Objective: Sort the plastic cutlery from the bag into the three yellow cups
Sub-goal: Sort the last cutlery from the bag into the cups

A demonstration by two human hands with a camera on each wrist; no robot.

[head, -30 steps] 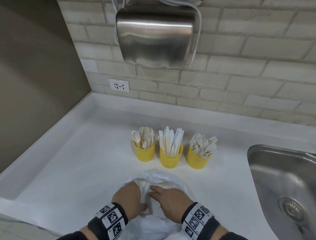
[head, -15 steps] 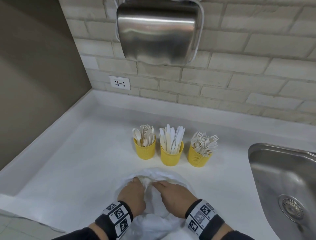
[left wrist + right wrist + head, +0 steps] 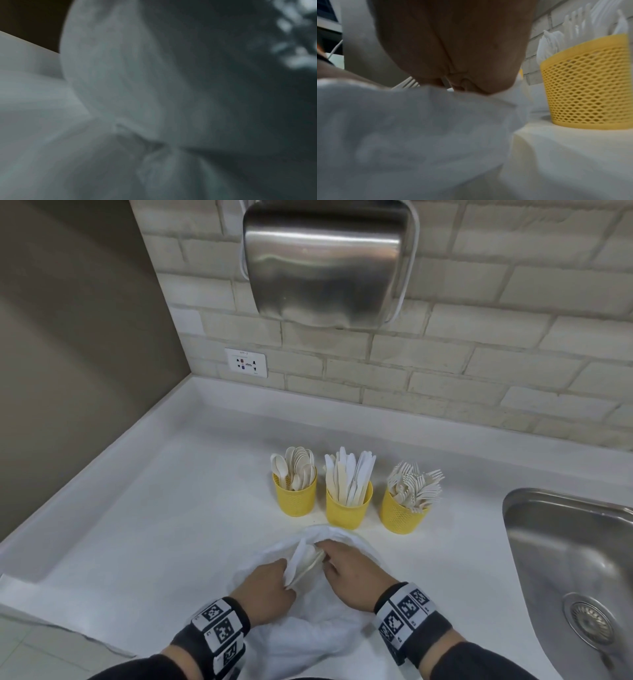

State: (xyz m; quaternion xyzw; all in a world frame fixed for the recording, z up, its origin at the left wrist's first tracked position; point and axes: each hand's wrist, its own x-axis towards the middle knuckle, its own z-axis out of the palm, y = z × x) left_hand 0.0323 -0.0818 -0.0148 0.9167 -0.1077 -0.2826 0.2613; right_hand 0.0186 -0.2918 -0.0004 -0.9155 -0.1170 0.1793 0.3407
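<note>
Three yellow mesh cups stand in a row on the white counter: spoons (image 3: 297,496) on the left, knives (image 3: 348,510) in the middle, forks (image 3: 404,515) on the right. Just in front of them lies the white plastic bag (image 3: 308,631). My left hand (image 3: 274,583) grips a fold of the bag's mouth. My right hand (image 3: 346,571) pinches a pale fork (image 3: 310,565) at the bag's opening. Its tines (image 3: 407,84) show beside my fingers (image 3: 453,47) in the right wrist view, above the bag (image 3: 402,135) and next to a cup (image 3: 587,88). The left wrist view shows only dim, blurred bag plastic (image 3: 120,81).
A steel sink (image 3: 575,570) is set into the counter on the right. A metal hand dryer (image 3: 329,261) hangs on the brick wall above the cups, with a wall socket (image 3: 246,362) to its lower left. A raised counter rim (image 3: 102,474) runs along the left.
My right hand, which was reaching into the bag, now holds a fork drawn up at its mouth. The left hand has shifted back a little, still gripping the bag.
</note>
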